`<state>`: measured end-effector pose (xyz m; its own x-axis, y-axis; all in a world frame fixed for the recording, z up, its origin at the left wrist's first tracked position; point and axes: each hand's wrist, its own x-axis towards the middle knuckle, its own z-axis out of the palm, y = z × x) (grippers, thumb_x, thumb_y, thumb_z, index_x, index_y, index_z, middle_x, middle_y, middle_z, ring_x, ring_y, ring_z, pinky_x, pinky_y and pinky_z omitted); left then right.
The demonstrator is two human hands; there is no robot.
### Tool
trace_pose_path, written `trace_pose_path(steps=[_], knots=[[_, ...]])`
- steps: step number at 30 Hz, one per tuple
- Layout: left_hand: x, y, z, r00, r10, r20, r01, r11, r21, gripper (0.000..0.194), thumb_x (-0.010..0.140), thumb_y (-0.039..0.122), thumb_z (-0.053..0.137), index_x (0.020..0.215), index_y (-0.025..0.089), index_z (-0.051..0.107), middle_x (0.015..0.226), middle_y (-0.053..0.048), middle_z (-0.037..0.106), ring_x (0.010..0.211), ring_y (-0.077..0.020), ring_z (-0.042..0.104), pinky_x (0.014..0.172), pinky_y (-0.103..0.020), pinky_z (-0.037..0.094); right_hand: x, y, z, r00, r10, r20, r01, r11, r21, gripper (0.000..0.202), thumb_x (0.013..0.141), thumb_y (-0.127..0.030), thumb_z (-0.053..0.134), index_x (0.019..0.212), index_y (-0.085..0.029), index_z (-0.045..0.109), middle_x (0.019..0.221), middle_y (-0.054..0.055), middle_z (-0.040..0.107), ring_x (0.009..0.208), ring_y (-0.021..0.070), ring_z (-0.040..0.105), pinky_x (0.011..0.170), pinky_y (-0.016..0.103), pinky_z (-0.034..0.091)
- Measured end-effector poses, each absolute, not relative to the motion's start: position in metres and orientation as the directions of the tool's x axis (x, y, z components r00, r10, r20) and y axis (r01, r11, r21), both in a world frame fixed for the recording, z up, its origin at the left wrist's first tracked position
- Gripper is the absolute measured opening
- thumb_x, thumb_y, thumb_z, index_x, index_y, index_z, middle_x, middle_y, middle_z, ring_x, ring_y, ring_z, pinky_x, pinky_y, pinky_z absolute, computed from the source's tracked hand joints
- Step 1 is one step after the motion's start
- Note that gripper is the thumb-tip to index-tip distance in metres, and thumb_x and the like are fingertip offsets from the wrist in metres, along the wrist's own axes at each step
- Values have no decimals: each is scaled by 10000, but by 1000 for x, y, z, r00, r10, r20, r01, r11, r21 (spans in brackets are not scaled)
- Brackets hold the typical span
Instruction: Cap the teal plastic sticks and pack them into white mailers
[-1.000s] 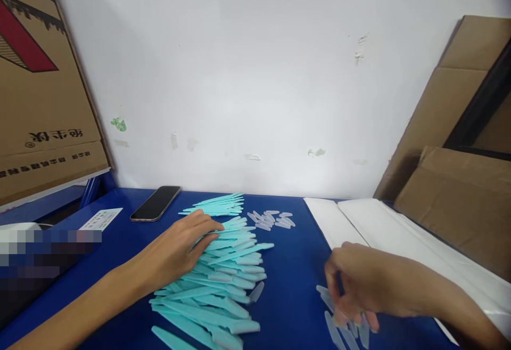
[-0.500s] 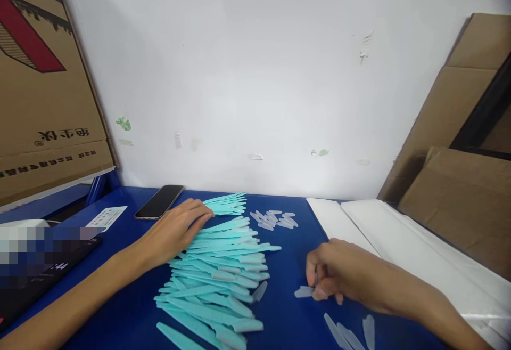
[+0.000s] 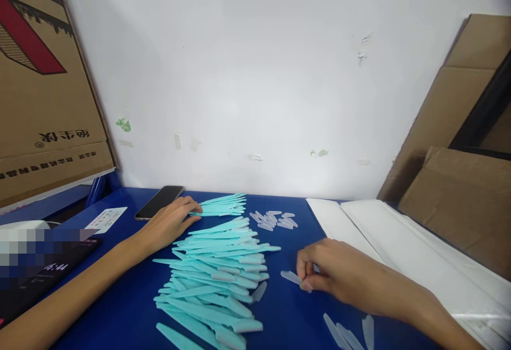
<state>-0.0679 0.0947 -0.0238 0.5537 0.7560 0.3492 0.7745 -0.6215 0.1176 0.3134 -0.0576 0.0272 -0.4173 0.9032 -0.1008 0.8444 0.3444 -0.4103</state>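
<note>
My right hand (image 3: pixel 325 270) pinches a frosted, blade-shaped plastic cover (image 3: pixel 290 276), its tip pointing left. My left hand (image 3: pixel 173 225) rests at the left ends of a small fan of teal knife-shaped plastic pieces (image 3: pixel 225 204), fingers stretched and thumb apart; its fingertips touch or nearly touch them. Below lies a larger heap of the same teal pieces (image 3: pixel 215 270), their narrow ends mostly to the left. One loose frosted cover (image 3: pixel 259 291) sits at the heap's right edge. A cluster of frosted covers (image 3: pixel 273 219) lies farther back, and several more covers (image 3: pixel 347 334) lie near the front.
A phone (image 3: pixel 159 202) lies at the back left on the blue table (image 3: pixel 287 318), with a printed card (image 3: pixel 107 219) and a dark screen (image 3: pixel 43 275) nearer. White foam-like sheets (image 3: pixel 399 243) and cardboard (image 3: pixel 459 201) stand right; a large carton (image 3: pixel 48 99) stands left.
My left hand has drawn back leftward from the teal pieces, uncovering more of their left ends. My right hand has moved left and slightly up with the frosted cover.
</note>
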Motion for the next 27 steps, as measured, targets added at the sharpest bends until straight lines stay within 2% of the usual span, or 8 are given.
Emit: trace_pose_path(steps=[5,8,10,13,16,22,27], knots=[[-68,95,-26,564,746,354,773,-628,91,286,1006,411,446,1082,217,642,1093,-67,640,1002,-251,628,806,-347,508,312,-56,25,-399,910,-111,854,324,-407,57,866,-329,710,907,-300,738,841,-43,740,783,179,668,610,254,383],[-65,95,-27,564,742,363,775,-627,76,295,1017,394,414,1109,217,631,1094,-73,629,975,-243,629,759,-325,505,308,-54,19,-376,924,-75,860,318,-399,207,827,-455,761,972,-315,715,878,-39,721,819,200,656,620,261,375],[-63,95,-29,567,737,369,775,-629,64,297,1022,385,398,1085,214,632,1073,-71,628,948,-238,627,740,-318,501,305,-53,15,-386,921,-45,852,337,-401,202,823,-428,777,962,-303,701,906,-40,709,821,193,651,647,263,380],[-63,97,-31,571,724,386,773,-633,44,301,1027,384,383,1063,210,626,1064,-73,625,938,-237,615,726,-316,495,301,-52,9,-445,895,20,817,415,-401,15,918,-295,687,913,-281,684,938,-52,688,801,152,639,680,257,383],[-64,99,-34,591,703,396,759,-651,22,319,1039,381,358,1070,207,623,1069,-74,620,950,-228,604,747,-317,494,297,-52,6,-510,857,74,784,498,-369,114,994,-252,583,913,-256,664,984,-46,665,776,126,628,661,251,385],[-67,102,-35,631,665,399,727,-686,-5,337,1051,375,354,1062,209,648,1048,-68,621,927,-206,594,743,-303,489,285,-57,7,-604,787,125,775,617,-137,122,1010,-164,558,936,-217,638,981,-26,655,725,134,637,597,274,363],[-66,102,-32,627,653,424,724,-690,-9,341,1047,367,358,1008,207,656,1025,-69,643,911,-209,597,759,-313,490,283,-55,-3,-683,703,197,724,687,59,88,975,-145,616,918,-211,604,919,-12,639,778,176,642,552,299,341]])
